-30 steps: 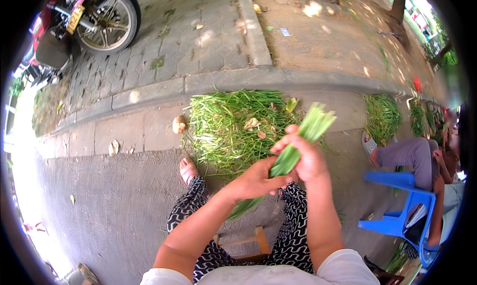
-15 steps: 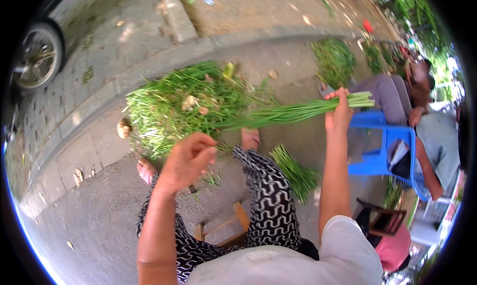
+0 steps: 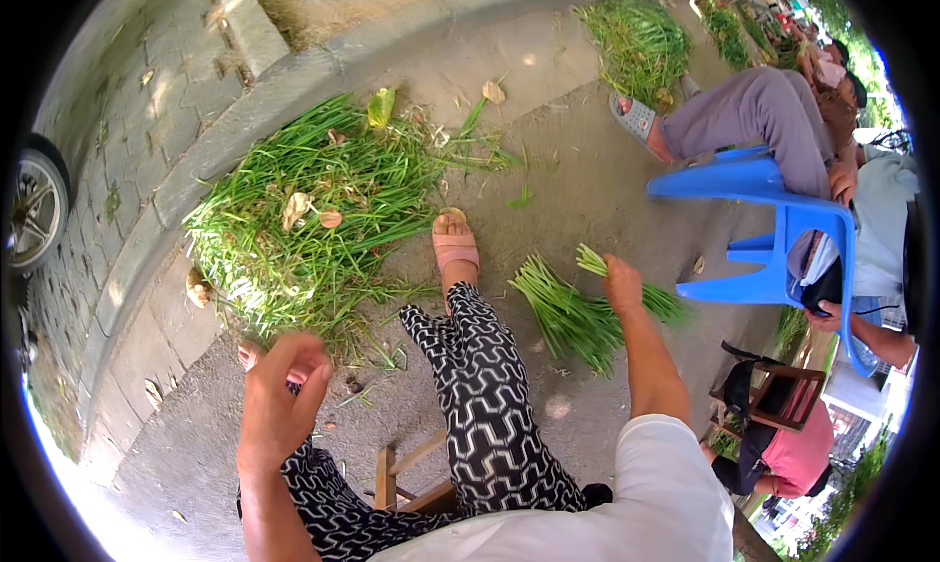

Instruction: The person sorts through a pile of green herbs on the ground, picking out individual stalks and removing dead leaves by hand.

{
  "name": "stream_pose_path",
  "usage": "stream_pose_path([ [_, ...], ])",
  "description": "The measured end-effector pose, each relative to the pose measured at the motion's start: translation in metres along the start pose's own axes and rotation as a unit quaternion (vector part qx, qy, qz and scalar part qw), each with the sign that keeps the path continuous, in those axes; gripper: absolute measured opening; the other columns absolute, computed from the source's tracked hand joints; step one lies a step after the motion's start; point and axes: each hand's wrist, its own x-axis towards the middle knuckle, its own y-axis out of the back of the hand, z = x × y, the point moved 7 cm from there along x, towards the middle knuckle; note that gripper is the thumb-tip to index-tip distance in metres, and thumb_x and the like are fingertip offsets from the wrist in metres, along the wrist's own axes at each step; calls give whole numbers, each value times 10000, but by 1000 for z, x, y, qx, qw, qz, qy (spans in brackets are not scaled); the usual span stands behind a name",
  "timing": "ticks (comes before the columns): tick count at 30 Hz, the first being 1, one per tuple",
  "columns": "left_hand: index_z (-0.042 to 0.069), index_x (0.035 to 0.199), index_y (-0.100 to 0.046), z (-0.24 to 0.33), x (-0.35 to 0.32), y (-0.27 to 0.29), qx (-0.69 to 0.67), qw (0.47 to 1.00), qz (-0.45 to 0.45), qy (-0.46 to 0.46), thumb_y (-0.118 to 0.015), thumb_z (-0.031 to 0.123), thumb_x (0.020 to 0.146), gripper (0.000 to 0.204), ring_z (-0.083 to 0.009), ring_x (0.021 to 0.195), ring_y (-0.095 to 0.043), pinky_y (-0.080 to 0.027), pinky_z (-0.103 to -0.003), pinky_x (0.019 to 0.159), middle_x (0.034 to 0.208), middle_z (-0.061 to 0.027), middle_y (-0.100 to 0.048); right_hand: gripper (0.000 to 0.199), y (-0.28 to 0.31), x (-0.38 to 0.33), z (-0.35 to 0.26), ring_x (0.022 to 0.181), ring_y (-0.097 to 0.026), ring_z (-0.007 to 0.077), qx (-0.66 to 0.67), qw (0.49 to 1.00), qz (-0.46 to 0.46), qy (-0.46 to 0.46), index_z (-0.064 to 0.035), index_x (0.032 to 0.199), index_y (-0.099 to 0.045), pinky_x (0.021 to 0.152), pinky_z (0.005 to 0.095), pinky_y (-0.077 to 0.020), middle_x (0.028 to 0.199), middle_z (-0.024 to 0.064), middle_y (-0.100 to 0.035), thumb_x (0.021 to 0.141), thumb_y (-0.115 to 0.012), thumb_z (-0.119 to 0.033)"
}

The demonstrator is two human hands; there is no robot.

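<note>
Right hand [image 3: 622, 283] clamped on a bunch of green stalks [image 3: 658, 303], bunch low at the pavement, lying across the top end of a small sorted pile of stalks [image 3: 568, 317] on the ground just right of the person's sandalled foot [image 3: 455, 249]. Left hand [image 3: 279, 400] empty, fingers loosely spread, hovering over the near edge of the big loose heap of greens [image 3: 304, 214]; whether touching it, cannot tell. Hands well apart, patterned trouser leg [image 3: 480, 396] between them. Heap backed against the curb [image 3: 323, 63], dry leaves mixed in. Open bare concrete between small pile and blue plastic chair [image 3: 774, 224]; chair leg near the bunch's far end. Second person seated on that chair, foot out toward another green heap [image 3: 636, 38]. Wooden stool [image 3: 411, 474] under the legs. Wheel [image 3: 34, 210] at far left edge, well apart. Free ground lower left.
</note>
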Motion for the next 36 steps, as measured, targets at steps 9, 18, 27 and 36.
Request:
stream_pose_path([
  [9,-3,983,-547,1,18,-31,112,993,-40,6,-635,-31,711,287,-203,672,-601,-477,-287,615,817,-113,-616,252,-103,28,-22,881,-574,369,75,983,-164,-23,-38,983,-574,759,451,-466,961,191,-603,735,-567,-82],
  [18,18,959,-568,-13,17,-33,166,985,-56,4,-657,17,703,271,-207,711,-611,-485,-307,635,829,-103,-617,162,-138,-13,26,838,-596,369,15,970,-198,-142,-42,865,-582,744,448,-480,862,178,-624,730,-584,-131],
  [27,22,1000,-559,-6,16,-30,159,983,-87,-32,-655,107,741,289,-220,721,-627,-490,-319,651,843,-113,-622,648,-132,-7,-13,936,-581,337,101,963,-107,-225,-84,1221,-422,866,465,-402,1031,172,-597,667,-664,-316],
  [36,46,980,-536,-1,3,-3,214,971,-24,-102,-603,185,763,266,-310,796,-594,-473,-405,688,855,-140,-601,409,-114,20,-79,1006,-559,338,189,960,-181,-96,-47,1026,-600,856,418,-439,1054,202,-591,705,-602,-300],
])
